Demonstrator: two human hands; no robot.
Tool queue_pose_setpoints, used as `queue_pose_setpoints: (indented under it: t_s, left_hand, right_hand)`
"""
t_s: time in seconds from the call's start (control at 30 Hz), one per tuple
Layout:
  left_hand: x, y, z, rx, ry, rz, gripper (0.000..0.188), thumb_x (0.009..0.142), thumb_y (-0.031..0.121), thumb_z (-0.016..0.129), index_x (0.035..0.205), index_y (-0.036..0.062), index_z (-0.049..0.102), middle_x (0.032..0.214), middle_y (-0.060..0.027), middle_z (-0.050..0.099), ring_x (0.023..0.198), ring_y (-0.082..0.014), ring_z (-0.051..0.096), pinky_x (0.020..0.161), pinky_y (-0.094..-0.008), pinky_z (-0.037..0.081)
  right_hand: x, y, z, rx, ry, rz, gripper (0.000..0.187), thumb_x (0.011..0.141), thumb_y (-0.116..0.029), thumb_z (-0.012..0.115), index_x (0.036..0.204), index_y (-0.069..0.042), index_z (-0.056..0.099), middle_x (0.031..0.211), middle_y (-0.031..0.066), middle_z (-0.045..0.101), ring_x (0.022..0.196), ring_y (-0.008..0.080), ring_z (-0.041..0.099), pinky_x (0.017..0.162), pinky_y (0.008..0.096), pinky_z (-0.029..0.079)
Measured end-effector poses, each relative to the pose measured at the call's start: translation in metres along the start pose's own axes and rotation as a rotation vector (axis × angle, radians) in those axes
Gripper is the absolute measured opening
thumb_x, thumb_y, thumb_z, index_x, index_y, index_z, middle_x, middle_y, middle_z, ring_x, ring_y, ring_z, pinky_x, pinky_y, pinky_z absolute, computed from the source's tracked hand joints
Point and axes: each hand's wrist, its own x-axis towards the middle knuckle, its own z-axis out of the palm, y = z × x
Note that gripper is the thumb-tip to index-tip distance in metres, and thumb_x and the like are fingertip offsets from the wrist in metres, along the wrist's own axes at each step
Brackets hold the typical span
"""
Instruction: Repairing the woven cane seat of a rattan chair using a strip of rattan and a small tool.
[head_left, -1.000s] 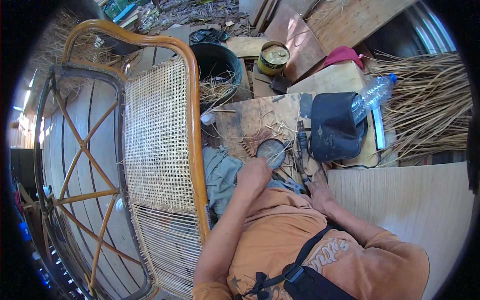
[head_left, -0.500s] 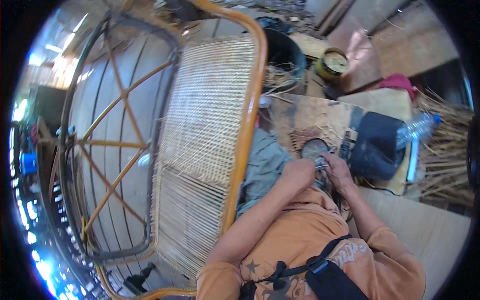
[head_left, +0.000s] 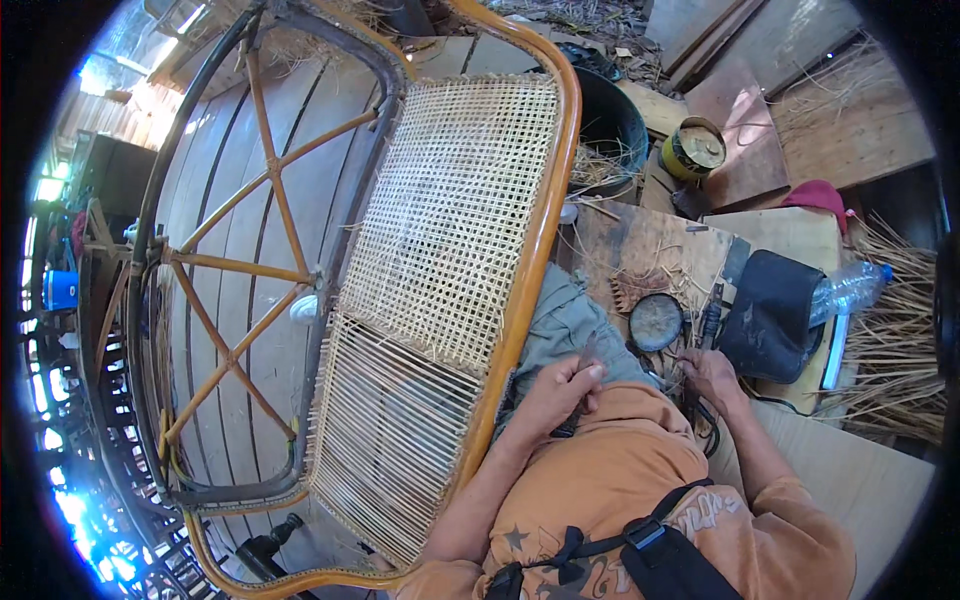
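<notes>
My left hand (head_left: 562,397) is closed around a small knife (head_left: 589,346), its dark narrow blade pointing up past the thumb. The hand is above my lap, close to the chair frame's right edge. My right hand (head_left: 714,378) is farther right, its fingers bent together beside a round shallow tin (head_left: 656,321). Whatever those fingers pinch is too small to make out. To the left stands a rattan chair frame (head_left: 552,215) with a woven cane panel (head_left: 450,190). The panel's far part has an open mesh; its near part shows only parallel strands (head_left: 395,420).
A wooden board (head_left: 610,235) with scraps lies ahead. Around it are a dark bucket (head_left: 625,125), a yellow-green can (head_left: 693,148), a black pouch (head_left: 765,315), a plastic bottle (head_left: 850,292) and a pile of dry cane strips (head_left: 895,340). A pink cloth (head_left: 818,197) lies behind.
My hands, earlier together in front of the tin, are now apart: the left back toward my lap with the knife, the right beside the tin. The whole view has shifted slightly.
</notes>
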Motion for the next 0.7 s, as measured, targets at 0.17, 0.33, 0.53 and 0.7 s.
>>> queue_pose_setpoints:
  t_s: [0.17,0.33,0.53,0.7]
  left_hand:
    - [-0.006,0.006,-0.003,0.163,0.056,0.014,0.025,0.092,0.027,0.053,0.092,0.0021,0.058,0.070,0.0005,0.054,0.058,-0.0059,0.050,0.053,-0.0222,0.042]
    - [-0.026,0.009,-0.015,0.285,0.200,0.072,0.024,0.091,0.027,0.054,0.083,0.0045,0.055,0.064,0.0038,0.045,0.055,-0.0046,0.043,0.050,-0.0218,0.037]
    - [-0.037,-0.007,-0.019,-0.020,0.370,-0.006,0.018,0.090,0.024,0.057,0.089,0.0059,0.058,0.066,0.0038,0.048,0.056,-0.0056,0.046,0.052,-0.0212,0.040]
    - [-0.019,-0.012,-0.023,0.072,0.387,-0.087,0.020,0.090,0.022,0.054,0.087,0.0022,0.057,0.067,0.0002,0.050,0.056,-0.0087,0.049,0.053,-0.0228,0.042]
  right_hand:
    - [0.019,-0.051,-0.021,0.058,0.061,-0.147,0.023,0.086,-0.025,0.053,0.094,-0.004,0.061,0.084,0.0204,0.062,0.082,0.0392,0.059,0.069,0.0451,0.046]
    - [0.065,-0.109,-0.019,0.220,0.137,-0.423,0.021,0.087,-0.023,0.053,0.089,-0.003,0.060,0.084,0.0183,0.060,0.084,0.0367,0.058,0.071,0.0421,0.046]
    - [0.145,-0.113,-0.016,0.390,0.386,-0.401,0.023,0.086,-0.025,0.055,0.089,-0.003,0.060,0.086,0.0186,0.061,0.083,0.0364,0.058,0.073,0.0422,0.046]
    - [0.158,-0.146,-0.019,0.369,0.366,-0.255,0.026,0.084,-0.028,0.057,0.088,-0.002,0.061,0.087,0.0198,0.061,0.085,0.0377,0.058,0.075,0.0435,0.046]
